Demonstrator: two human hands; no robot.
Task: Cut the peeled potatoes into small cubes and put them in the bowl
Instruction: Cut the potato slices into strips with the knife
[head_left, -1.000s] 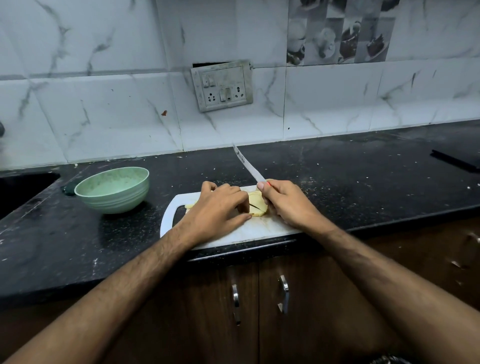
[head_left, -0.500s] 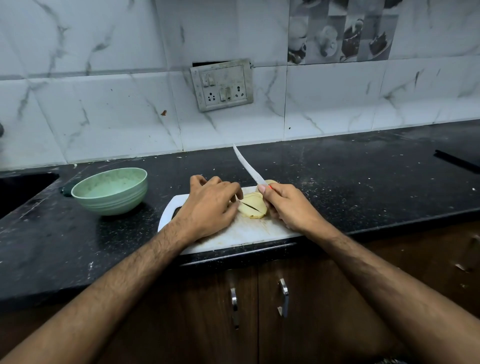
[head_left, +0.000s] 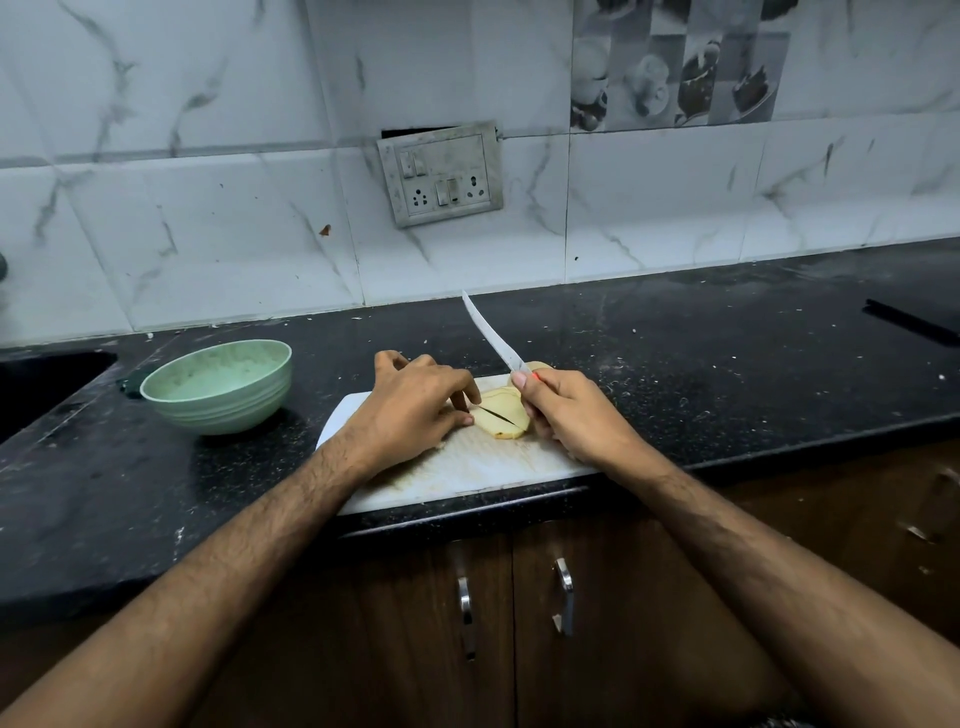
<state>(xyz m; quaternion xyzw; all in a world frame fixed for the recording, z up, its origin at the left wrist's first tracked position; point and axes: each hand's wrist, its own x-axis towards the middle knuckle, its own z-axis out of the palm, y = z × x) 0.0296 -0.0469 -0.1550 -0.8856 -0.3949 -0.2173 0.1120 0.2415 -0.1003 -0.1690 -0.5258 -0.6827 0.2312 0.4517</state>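
Pale yellow peeled potato slices (head_left: 503, 415) lie stacked on a white cutting board (head_left: 467, 470) at the counter's front edge, with a dark gap between the pieces. My left hand (head_left: 415, 410) lies over the board's left part, its fingertips touching the slices' left side. My right hand (head_left: 571, 415) grips a knife (head_left: 491, 332) by its handle, the white blade pointing up and away above the potato. More potato (head_left: 537, 366) peeks out behind my right hand. A pale green bowl (head_left: 218, 384) stands on the counter to the left of the board.
The black counter (head_left: 727, 364) runs left to right in front of a marble-tiled wall with a socket plate (head_left: 441, 174). A dark sink (head_left: 41, 384) lies at far left. A dark object (head_left: 909, 322) sits at far right. Cabinet doors with metal handles (head_left: 563, 592) are below.
My left hand has slid left off the potato, so more of the slices show. The knife blade stays raised in my right hand.
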